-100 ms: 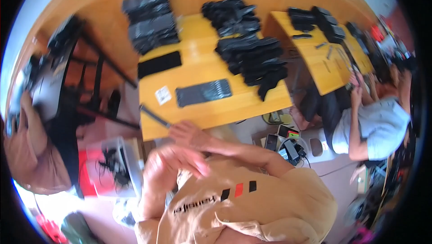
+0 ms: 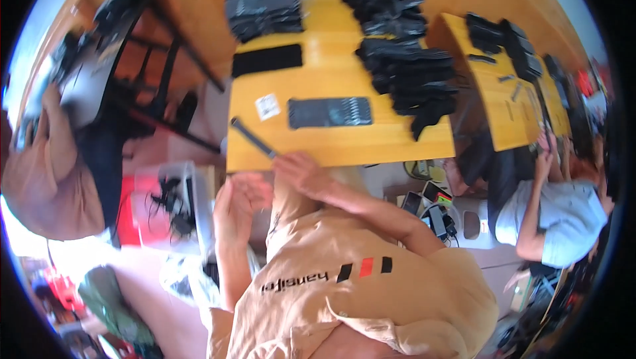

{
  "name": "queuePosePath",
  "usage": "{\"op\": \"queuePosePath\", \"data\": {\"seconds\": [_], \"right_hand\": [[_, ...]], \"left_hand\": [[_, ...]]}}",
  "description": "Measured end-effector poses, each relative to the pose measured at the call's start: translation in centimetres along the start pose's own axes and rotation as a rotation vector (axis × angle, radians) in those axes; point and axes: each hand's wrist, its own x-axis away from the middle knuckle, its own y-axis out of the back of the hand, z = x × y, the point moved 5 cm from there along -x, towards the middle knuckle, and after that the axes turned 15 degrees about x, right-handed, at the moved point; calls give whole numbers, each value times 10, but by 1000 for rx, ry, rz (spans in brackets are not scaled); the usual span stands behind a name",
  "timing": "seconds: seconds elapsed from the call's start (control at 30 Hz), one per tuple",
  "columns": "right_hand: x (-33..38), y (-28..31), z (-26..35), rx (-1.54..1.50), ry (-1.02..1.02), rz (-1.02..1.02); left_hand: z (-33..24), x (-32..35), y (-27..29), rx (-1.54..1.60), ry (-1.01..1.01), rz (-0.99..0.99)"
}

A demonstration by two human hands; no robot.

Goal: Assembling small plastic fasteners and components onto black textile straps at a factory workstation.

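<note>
On the yellow wooden table's left front side lies a narrow dark grey strip [image 2: 253, 138], slanting down toward me. My right hand [image 2: 303, 173] is at the table's front edge, its fingers closed on the strip's near end. Held up in front of my body, my left hand [image 2: 245, 195] is empty, with its fingers apart and slightly blurred. Beyond the strip are a small white printed card [image 2: 267, 106] and a flat dark packet [image 2: 330, 112] with a shiny right part. A black rectangular cloth piece [image 2: 267, 60] rests behind the card.
Stacks of dark plastic-wrapped packets [image 2: 264, 11] and piles of black packets [image 2: 407, 74] cover the table's [image 2: 391, 155] back and right. A clear bin [image 2: 192, 210] with black cables stands at lower left. People work at a left table [image 2: 93, 87] and a right table [image 2: 507, 130].
The view has shifted, so the table sits farther right and higher. My left hand has moved up and away from my right wrist. The strip stays at my right fingers.
</note>
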Motion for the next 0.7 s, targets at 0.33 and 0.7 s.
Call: {"op": "queuePosePath", "data": {"seconds": [0.33, 0.7], "right_hand": [[-36, 16, -8, -691, -790, -144], [-24, 74, -31, -875, -773, 9]], "left_hand": [[33, -21, 72, -149, 88, -295], [31, -61, 33, -81, 58, -190]]}}
